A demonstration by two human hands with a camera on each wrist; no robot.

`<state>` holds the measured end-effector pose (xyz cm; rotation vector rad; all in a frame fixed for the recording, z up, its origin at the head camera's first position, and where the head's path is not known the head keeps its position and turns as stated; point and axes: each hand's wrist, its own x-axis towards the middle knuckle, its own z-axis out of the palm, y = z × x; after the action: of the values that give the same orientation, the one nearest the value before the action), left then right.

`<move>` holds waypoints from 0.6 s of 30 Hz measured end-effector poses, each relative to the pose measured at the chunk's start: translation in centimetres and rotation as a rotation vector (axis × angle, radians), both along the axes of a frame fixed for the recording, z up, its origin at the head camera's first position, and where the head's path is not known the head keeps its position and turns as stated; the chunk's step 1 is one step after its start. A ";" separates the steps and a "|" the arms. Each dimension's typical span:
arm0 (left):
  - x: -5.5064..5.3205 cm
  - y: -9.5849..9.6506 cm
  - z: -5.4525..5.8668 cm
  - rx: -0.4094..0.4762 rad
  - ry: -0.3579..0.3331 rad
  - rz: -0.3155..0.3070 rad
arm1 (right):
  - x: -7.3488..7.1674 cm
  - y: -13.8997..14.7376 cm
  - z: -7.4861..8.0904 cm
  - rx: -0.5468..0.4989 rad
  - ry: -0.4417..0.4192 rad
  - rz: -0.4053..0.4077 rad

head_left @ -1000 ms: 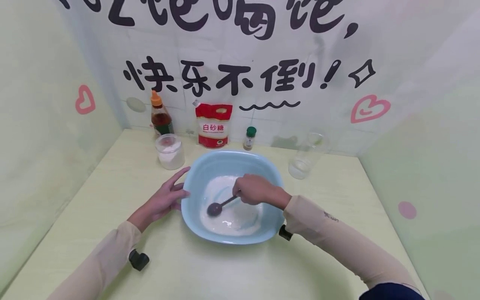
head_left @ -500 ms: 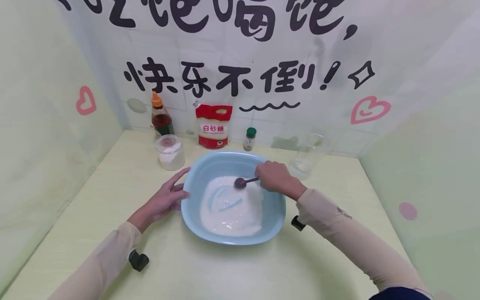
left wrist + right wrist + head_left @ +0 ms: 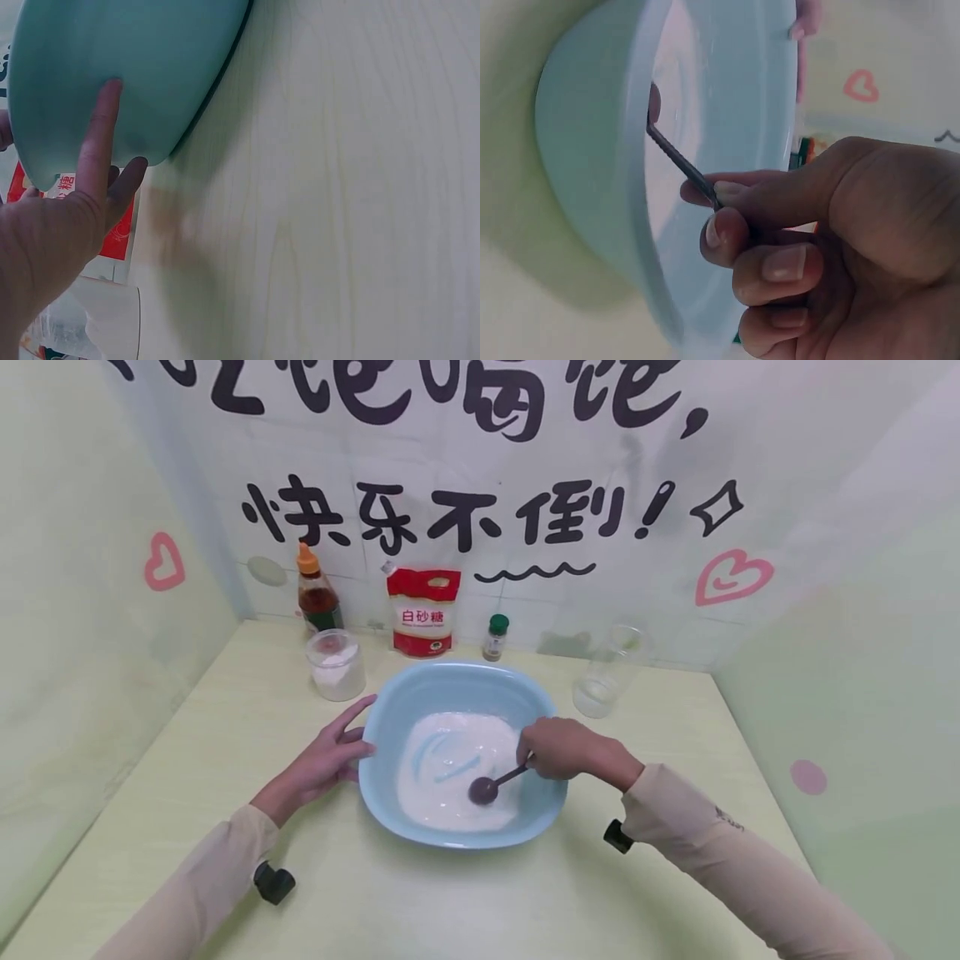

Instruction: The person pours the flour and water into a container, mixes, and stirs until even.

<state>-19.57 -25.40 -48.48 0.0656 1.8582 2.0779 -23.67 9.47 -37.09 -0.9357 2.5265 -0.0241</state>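
Note:
A light blue basin [image 3: 382, 806] stands on the table with a thin layer of white batter-like liquid [image 3: 438, 810] spread over its bottom. My left hand [image 3: 326, 760] rests against the basin's left side. In the left wrist view, a straight finger [image 3: 97, 142] lies along its outer wall. My right hand [image 3: 562, 747], over the basin's right part, pinches the handle of a dark spoon [image 3: 483, 790] between thumb and fingers. The spoon's round bowl sits in the white liquid, low and right of the middle. In the right wrist view, the rim partly hides that bowl.
Behind the basin stand a clear jar of white powder [image 3: 339, 677], an orange-capped sauce bottle [image 3: 318, 597], a red sugar bag [image 3: 422, 614] and a small green-capped bottle [image 3: 496, 637]. A clear cup [image 3: 600, 689] is at back right. Printed walls enclose the table.
My right hand and the spoon have gone from the left of the basin to the back right, then forward toward me. The left hand keeps its place at the basin's side.

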 end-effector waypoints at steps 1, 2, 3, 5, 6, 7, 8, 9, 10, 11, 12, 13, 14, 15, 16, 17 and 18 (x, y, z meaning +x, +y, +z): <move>0.0 0.0 0.0 0.002 -0.001 0.000 | 0.2 -0.5 -0.2 -0.008 -0.012 0.019; 0.0 0.0 0.0 0.004 -0.001 0.001 | 0.3 -0.9 -0.4 -0.017 -0.022 0.042; 0.0 -0.1 0.1 0.004 -0.002 0.001 | 0.5 -1.4 -0.7 -0.027 -0.032 0.063; 0.0 0.0 0.1 0.005 -0.002 -0.001 | 0.7 -2.4 -1.3 -0.056 -0.040 0.093; 0.0 0.0 0.2 0.005 -0.001 -0.001 | 0.8 -2.9 -1.5 -0.072 -0.041 0.098; -0.1 0.0 0.2 0.006 0.001 -0.001 | 0.8 -3.4 -1.7 -0.084 -0.036 0.097; -0.1 0.0 0.2 0.007 0.003 -0.002 | 0.7 -3.9 -1.8 -0.092 -0.027 0.097; -0.1 0.0 0.3 0.008 0.006 -0.002 | 0.6 -4.4 -1.9 -0.096 -0.021 0.091; -0.1 0.0 0.3 0.010 0.007 -0.002 | 0.4 -4.9 -1.9 -0.097 -0.013 0.087; -0.1 0.0 0.3 0.013 0.009 -0.002 | 0.2 -5.4 -2.0 -0.095 -0.002 0.083; -0.1 0.0 0.3 0.011 0.009 0.000 | -0.1 -5.9 -2.0 -0.095 0.006 0.078; -0.1 0.0 0.3 0.011 0.009 0.002 | -0.4 -6.3 -2.0 -0.089 0.013 0.071; -0.1 0.0 0.2 0.010 0.010 0.004 | -0.7 -6.7 -2.1 -0.082 0.029 0.067; 0.0 0.0 0.2 0.011 0.010 0.005 | -1.1 -7.0 -2.2 -0.080 0.047 0.060; 0.0 0.0 0.1 0.011 0.008 0.005 | -1.5 -7.2 -2.3 -0.081 0.066 0.052; 0.0 0.1 0.0 0.011 0.006 0.006 | -1.9 -7.3 -2.4 -0.082 0.089 0.041; 0.0 0.1 -0.1 0.010 0.003 0.006 | -2.3 -7.3 -2.5 -0.080 0.119 0.030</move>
<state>-19.60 -25.30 -48.54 0.0659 1.8515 2.0924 -26.00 2.17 -39.56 -1.0345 2.6367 -0.0625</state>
